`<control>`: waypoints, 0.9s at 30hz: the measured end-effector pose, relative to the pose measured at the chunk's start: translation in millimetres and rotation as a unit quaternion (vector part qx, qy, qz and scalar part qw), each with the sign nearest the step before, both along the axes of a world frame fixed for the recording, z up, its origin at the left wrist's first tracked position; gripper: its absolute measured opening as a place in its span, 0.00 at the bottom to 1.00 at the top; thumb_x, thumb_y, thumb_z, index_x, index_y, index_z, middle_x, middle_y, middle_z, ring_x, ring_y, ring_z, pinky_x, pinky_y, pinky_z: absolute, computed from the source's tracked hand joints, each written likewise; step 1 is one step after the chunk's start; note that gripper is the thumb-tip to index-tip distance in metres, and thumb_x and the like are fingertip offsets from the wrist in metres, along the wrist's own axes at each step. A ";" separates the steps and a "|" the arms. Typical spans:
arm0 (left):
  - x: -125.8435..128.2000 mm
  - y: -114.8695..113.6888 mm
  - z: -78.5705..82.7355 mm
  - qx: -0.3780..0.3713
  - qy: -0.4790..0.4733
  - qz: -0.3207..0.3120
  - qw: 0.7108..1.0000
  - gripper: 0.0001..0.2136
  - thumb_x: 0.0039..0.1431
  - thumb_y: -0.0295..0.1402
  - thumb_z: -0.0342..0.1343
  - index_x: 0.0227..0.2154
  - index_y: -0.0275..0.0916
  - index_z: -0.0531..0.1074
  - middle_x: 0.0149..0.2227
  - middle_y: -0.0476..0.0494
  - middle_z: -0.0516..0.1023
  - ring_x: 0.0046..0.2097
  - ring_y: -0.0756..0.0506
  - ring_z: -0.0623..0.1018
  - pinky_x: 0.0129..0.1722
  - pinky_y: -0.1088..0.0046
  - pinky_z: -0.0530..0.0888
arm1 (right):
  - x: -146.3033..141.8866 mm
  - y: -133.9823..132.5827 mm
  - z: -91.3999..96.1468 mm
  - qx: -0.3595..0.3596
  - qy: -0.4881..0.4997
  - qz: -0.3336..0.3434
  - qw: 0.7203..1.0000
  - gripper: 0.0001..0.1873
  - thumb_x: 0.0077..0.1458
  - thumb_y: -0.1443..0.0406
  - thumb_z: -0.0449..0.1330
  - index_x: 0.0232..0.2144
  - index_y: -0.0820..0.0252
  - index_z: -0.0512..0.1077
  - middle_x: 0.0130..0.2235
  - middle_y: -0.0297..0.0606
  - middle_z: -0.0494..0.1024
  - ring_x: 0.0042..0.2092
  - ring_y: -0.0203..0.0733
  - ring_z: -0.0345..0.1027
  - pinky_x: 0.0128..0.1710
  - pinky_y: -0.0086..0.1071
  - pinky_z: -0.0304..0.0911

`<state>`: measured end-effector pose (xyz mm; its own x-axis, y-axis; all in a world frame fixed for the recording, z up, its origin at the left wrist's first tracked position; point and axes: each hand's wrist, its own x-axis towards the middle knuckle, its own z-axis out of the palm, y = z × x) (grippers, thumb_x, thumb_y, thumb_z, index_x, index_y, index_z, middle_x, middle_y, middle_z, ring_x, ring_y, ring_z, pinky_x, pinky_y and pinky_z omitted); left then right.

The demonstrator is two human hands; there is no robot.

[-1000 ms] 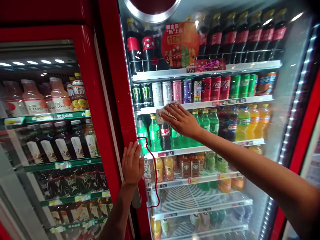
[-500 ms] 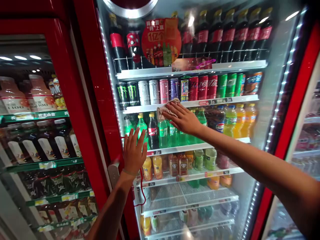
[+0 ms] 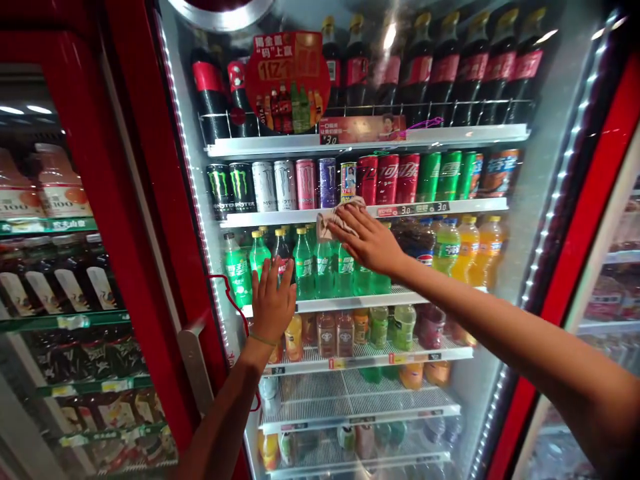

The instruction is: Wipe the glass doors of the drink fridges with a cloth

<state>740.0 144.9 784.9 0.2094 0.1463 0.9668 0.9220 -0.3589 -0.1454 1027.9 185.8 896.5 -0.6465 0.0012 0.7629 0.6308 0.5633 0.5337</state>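
My right hand point(image 3: 367, 240) reaches across a drinks fridge and presses a light, crumpled cloth point(image 3: 327, 223) against its glass door point(image 3: 345, 393). The fingers lie almost flat over the cloth, pointing up and left, level with the shelf edge below the cans. Lower and to the left, my left hand point(image 3: 273, 300) is raised palm forward in front of the glass, fingers spread, holding nothing. Whether its palm touches the glass I cannot tell. Green soda bottles point(image 3: 304, 263) show behind the door between the two hands.
A metal door handle point(image 3: 195, 367) stands left of my left forearm. A thin red line point(image 3: 227, 290) runs down near the door's left side. Inside are cola bottles point(image 3: 357, 73) and a row of cans point(image 3: 305, 183). Another drinks cooler point(image 3: 70, 267) adjoins on the left.
The view has shifted, so the fridge sits further left in it. Both hands have moved a little to the right across the door, the cloth staying under my right hand.
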 end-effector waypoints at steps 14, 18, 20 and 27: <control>27.6 3.7 4.2 0.004 0.013 0.004 1.000 0.31 0.69 0.32 0.54 0.72 0.46 0.54 0.73 0.37 0.59 0.76 0.35 0.52 0.74 0.43 0.51 | 43.8 -3.1 16.4 0.000 -0.008 0.004 1.000 0.37 0.70 0.62 0.56 0.75 0.45 0.46 0.76 0.31 0.44 0.76 0.49 0.38 0.76 0.56 0.43; 36.5 4.8 -0.6 0.010 0.007 0.003 1.000 0.30 0.69 0.32 0.54 0.72 0.44 0.55 0.72 0.35 0.60 0.75 0.36 0.53 0.74 0.44 0.50 | 32.6 -20.1 -69.9 -0.008 -0.116 0.044 0.992 0.34 0.68 0.53 0.58 0.71 0.56 0.59 0.74 0.40 0.55 0.76 0.49 0.44 0.75 0.49 0.49; 38.9 4.7 0.4 0.016 0.022 0.003 1.000 0.30 0.69 0.31 0.54 0.72 0.44 0.56 0.72 0.36 0.61 0.75 0.36 0.53 0.75 0.45 0.49 | 31.9 -27.3 -114.1 0.009 -0.210 0.076 0.975 0.28 0.68 0.53 0.58 0.64 0.61 0.70 0.70 0.42 0.64 0.73 0.48 0.52 0.74 0.43 0.56; 59.3 9.7 19.2 0.026 0.024 -0.017 0.999 0.30 0.69 0.31 0.54 0.71 0.45 0.57 0.72 0.38 0.60 0.75 0.38 0.53 0.75 0.47 0.49 | 80.3 -6.6 -8.5 0.079 0.029 0.077 0.993 0.22 0.66 0.72 0.60 0.61 0.56 0.72 0.67 0.40 0.71 0.70 0.47 0.61 0.69 0.47 0.65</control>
<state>799.2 154.6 804.1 0.2606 0.0871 0.9615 0.9005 -0.3810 -0.2095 1108.1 179.2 887.9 -0.5845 -0.2180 0.7816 0.5754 0.5678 0.5887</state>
